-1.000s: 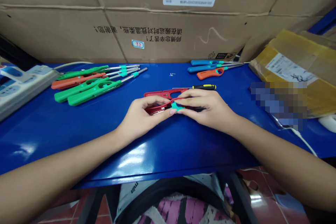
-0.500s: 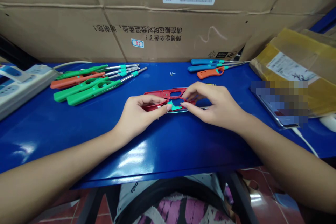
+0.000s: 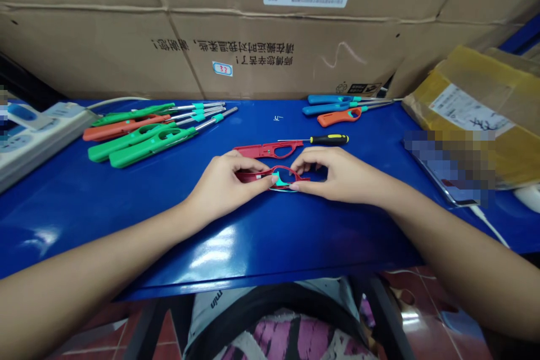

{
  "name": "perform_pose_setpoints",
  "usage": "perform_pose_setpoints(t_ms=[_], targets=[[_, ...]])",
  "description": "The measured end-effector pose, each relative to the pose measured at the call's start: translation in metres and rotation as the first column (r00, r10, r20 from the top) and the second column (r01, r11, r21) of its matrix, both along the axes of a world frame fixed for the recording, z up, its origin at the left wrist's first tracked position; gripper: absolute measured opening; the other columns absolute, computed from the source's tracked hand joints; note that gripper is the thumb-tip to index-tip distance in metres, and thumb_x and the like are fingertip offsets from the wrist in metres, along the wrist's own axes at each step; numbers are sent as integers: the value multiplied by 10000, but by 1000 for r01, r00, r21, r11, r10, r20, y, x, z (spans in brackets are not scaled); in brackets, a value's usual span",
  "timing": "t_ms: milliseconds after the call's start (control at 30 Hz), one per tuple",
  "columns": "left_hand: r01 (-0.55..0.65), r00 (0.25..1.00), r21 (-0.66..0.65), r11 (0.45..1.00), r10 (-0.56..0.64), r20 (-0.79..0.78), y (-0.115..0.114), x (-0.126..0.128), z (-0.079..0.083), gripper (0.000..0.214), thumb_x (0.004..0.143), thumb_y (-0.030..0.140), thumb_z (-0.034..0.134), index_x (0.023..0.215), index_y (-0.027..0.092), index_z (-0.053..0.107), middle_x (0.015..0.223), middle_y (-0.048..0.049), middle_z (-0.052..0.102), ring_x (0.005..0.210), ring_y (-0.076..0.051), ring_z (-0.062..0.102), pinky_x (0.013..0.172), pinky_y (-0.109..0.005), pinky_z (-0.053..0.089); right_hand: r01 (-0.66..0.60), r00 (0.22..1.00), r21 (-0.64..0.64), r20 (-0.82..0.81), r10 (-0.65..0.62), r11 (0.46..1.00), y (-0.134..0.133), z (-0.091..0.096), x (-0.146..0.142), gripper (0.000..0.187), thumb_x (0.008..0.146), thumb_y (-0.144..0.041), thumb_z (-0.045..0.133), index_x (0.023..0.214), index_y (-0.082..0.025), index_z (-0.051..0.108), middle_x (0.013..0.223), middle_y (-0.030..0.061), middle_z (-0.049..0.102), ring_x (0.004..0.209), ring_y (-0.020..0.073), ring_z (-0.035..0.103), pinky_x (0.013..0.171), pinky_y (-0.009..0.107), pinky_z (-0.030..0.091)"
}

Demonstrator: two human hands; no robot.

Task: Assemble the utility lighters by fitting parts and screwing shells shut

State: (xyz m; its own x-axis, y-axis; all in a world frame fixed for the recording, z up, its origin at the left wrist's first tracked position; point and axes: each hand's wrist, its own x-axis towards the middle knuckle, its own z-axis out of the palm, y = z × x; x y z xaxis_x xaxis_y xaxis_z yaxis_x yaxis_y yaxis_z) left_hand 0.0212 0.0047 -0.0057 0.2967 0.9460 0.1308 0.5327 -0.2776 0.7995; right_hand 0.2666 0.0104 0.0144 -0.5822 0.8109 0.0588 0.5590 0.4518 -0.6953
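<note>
My left hand [image 3: 225, 183] and my right hand [image 3: 340, 174] both pinch a red lighter shell half [image 3: 270, 173] with a teal trigger piece [image 3: 280, 181], held low over the blue table [image 3: 126, 202]. Just behind it lies a second red shell half [image 3: 265, 150]. A screwdriver with a black and yellow handle [image 3: 327, 139] rests beyond my right fingers.
Several green and orange long-nosed lighters [image 3: 143, 138] lie at the left. Blue and orange lighters [image 3: 337, 108] lie at the back right. A white power strip [image 3: 29, 135] sits far left, a yellow parcel [image 3: 476, 107] at the right, cardboard boxes [image 3: 253, 39] behind.
My hands drew the held shell half a little toward me, uncovering the other red half and the screwdriver behind them.
</note>
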Motion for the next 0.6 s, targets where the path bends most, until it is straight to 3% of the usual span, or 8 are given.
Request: perform_pose_setpoints(t_ms=[100,233,333,600], targets=[[63,992,131,989,-49,-112,4,-3,-3,290,771,491,770,875,222,808,843,-61,759,834,-240,647,756,-362,516,-47,983,25,176,42,999,2,10,16,291,807,-315,758,1046,-193,647,1037,56,684,927,196,627,825,329,514],[81,988,214,973,-51,-144,8,-4,-5,261,809,456,743,895,213,783,911,-61,756,894,-239,633,823,-371,493,-84,925,16,373,72,996,3,20,29,112,857,-275,689,925,-200,641,952,41,670,790,178,594,690,297,466],[98,988,241,966,-65,-141,8,-4,-6,243,838,427,724,952,218,774,955,-54,765,926,-232,634,864,-373,491,-128,917,4,382,117,992,2,23,30,44,905,-237,609,907,-202,634,906,35,672,733,163,576,646,278,433],[104,989,222,970,-76,-128,7,-3,-5,240,846,423,724,964,224,790,983,-60,770,946,-238,638,890,-375,495,-166,938,26,313,149,986,5,24,30,129,953,-220,522,985,-214,647,928,28,692,772,165,604,698,277,446]])
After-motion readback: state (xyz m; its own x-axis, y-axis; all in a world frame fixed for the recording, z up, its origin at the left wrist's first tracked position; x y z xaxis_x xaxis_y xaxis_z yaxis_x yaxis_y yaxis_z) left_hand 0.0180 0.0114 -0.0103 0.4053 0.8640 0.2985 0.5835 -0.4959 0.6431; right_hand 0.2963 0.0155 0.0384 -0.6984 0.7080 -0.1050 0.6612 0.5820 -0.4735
